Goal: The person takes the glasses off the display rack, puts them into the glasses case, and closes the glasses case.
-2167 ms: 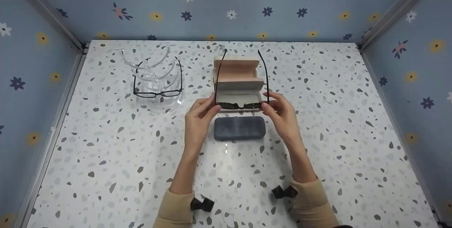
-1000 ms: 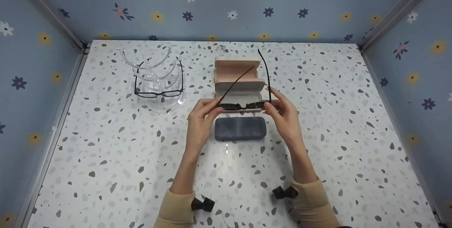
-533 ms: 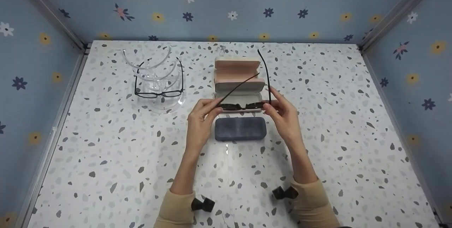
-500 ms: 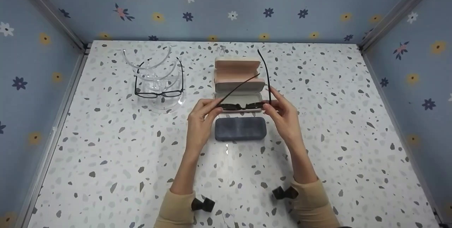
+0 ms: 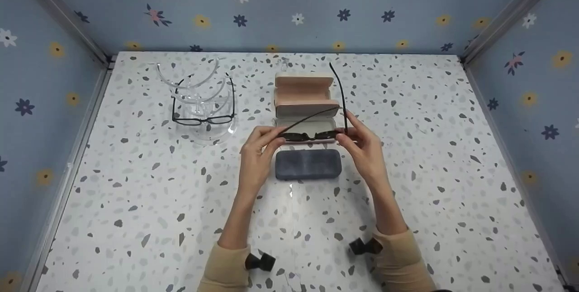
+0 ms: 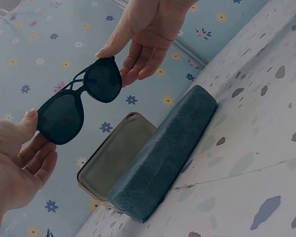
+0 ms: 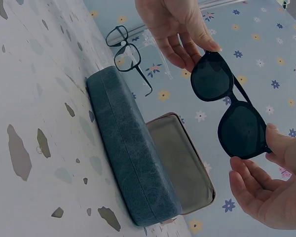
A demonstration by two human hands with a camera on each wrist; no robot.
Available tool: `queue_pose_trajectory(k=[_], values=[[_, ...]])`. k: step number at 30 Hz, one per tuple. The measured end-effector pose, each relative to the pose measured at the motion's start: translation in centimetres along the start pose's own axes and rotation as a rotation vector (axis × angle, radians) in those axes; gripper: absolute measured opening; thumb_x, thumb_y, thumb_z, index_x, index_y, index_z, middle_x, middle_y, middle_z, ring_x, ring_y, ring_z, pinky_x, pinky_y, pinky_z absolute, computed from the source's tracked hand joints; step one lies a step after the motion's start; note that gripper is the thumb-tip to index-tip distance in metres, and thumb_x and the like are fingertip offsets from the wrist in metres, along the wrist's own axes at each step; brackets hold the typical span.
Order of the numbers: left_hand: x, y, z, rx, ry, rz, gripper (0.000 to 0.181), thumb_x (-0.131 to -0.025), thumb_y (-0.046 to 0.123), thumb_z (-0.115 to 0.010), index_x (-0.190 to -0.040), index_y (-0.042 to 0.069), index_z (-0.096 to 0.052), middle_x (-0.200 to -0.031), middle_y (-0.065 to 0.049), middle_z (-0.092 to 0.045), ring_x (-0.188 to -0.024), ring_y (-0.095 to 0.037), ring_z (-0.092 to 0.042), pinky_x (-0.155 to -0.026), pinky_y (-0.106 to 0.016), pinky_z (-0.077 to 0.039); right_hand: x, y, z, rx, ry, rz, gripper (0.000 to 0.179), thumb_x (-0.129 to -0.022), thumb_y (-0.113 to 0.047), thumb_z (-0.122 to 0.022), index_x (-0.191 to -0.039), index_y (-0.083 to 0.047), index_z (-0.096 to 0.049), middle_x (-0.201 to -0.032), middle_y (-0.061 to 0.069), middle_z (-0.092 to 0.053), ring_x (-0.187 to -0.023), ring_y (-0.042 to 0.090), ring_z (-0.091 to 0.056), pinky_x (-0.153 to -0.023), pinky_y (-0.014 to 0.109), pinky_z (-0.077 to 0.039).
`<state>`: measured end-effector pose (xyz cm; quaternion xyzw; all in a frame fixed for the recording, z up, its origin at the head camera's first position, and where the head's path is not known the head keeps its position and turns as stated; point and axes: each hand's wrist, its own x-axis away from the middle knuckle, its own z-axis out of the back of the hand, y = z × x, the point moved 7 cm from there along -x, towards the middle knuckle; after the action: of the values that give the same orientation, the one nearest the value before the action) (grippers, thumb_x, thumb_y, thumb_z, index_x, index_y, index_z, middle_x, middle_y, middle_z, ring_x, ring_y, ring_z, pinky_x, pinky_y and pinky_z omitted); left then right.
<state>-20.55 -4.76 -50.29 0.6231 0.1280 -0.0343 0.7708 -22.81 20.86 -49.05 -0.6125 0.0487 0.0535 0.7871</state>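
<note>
Dark sunglasses (image 5: 296, 137) are held up in front of me by both hands, lenses toward me. My left hand (image 5: 258, 152) pinches the left end of the frame between thumb and fingers. At the other end, my right hand (image 5: 364, 147) pinches the right corner. The left temple (image 5: 312, 115) slants inward across the frame; the right temple (image 5: 339, 88) points straight back. Beneath lies a grey-lined glasses case (image 5: 305, 124), its lid raised. Nearest me is a closed blue glasses case (image 5: 308, 164). Both lenses (image 6: 64, 118) show in the left wrist view.
Behind the grey-lined case stands another opened case with pink lining (image 5: 303, 95). At the left, a clear stand (image 5: 199, 97) bears black-rimmed eyeglasses (image 5: 187, 121). A flowered blue wall (image 5: 271, 7) closes the back of the speckled table (image 5: 154, 192).
The left temple has swung from pointing straight back to slanting inward across the frame. My left hand has shifted slightly right. The right temple stays extended, and the cases stay in place.
</note>
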Motion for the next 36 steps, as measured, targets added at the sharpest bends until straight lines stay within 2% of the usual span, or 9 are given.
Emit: queue_pose_trajectory(k=[7, 14, 17, 21, 25, 29, 36], values=[[0.04, 0.14, -0.09, -0.004, -0.008, -0.004, 0.032, -0.092, 0.028, -0.072, -0.12, 0.013, -0.078, -0.116, -0.004, -0.069, -0.112, -0.017, -0.066, -0.098, -0.026, -0.052, -0.02, -0.16, 0.04, 0.011, -0.003, 0.006, 0.06, -0.096, -0.006, -0.071, -0.152, -0.011, -0.051, -0.111, 0.025, -0.074, -0.088, 0.004, -0.07, -0.082, 0.017, -0.055], [-0.04, 0.51, -0.07, -0.03, -0.021, -0.045, 0.031, -0.092, 0.028, -0.07, -0.117, 0.014, -0.079, -0.115, -0.004, -0.069, -0.111, -0.016, -0.065, -0.094, -0.024, -0.052, -0.13, -0.21, 0.11, 0.029, 0.001, 0.006, 0.059, -0.097, -0.007, -0.071, -0.152, -0.012, -0.051, -0.109, 0.023, -0.074, -0.089, 0.004, -0.069, -0.081, 0.017, -0.055], [-0.04, 0.54, -0.08, -0.02, -0.022, -0.062, 0.03, -0.091, 0.027, -0.07, -0.116, 0.013, -0.079, -0.115, -0.005, -0.068, -0.109, -0.017, -0.065, -0.094, -0.023, -0.052, -0.14, -0.16, 0.2, 0.069, 0.011, -0.003, 0.058, -0.097, -0.009, -0.071, -0.151, -0.014, -0.052, -0.107, 0.021, -0.072, -0.093, 0.008, -0.07, -0.082, 0.017, -0.054], [-0.02, 0.61, -0.09, -0.021, -0.021, -0.088, 0.029, -0.091, 0.027, -0.07, -0.115, 0.014, -0.08, -0.114, -0.006, -0.066, -0.107, -0.016, -0.062, -0.091, -0.022, -0.05, -0.14, -0.21, 0.3, 0.107, 0.023, -0.005, 0.057, -0.097, -0.011, -0.072, -0.151, -0.015, -0.053, -0.115, 0.017, -0.065, -0.106, 0.021, -0.069, -0.084, 0.016, -0.056], [0.02, 0.63, -0.13, -0.017, -0.027, -0.102, 0.029, -0.091, 0.027, -0.07, -0.114, 0.014, -0.08, -0.113, -0.006, -0.064, -0.106, -0.014, -0.06, -0.092, -0.022, -0.048, -0.18, -0.31, 0.24, 0.083, 0.017, 0.008, 0.057, -0.097, -0.01, -0.071, -0.151, -0.013, -0.053, -0.13, 0.018, -0.061, -0.117, 0.03, -0.065, -0.084, 0.016, -0.057], [0.03, 0.6, -0.11, -0.004, -0.025, -0.103, 0.029, -0.09, 0.026, -0.07, -0.114, 0.013, -0.08, -0.114, -0.007, -0.063, -0.107, -0.015, -0.059, -0.094, -0.023, -0.049, -0.19, -0.29, 0.16, 0.051, 0.004, 0.026, 0.057, -0.096, -0.009, -0.071, -0.15, -0.013, -0.053, -0.136, 0.018, -0.064, -0.121, 0.033, -0.065, -0.085, 0.017, -0.058], [0.07, 0.61, -0.09, -0.004, -0.02, -0.1, 0.032, -0.089, 0.03, -0.069, -0.112, 0.011, -0.08, -0.118, -0.008, -0.058, -0.104, -0.015, -0.06, -0.088, -0.022, -0.05, -0.17, -0.21, 0.03, 0.018, -0.021, 0.025, 0.054, -0.097, -0.008, -0.07, -0.149, -0.012, -0.055, -0.138, 0.021, -0.065, -0.125, 0.034, -0.064, -0.09, 0.019, -0.058]])
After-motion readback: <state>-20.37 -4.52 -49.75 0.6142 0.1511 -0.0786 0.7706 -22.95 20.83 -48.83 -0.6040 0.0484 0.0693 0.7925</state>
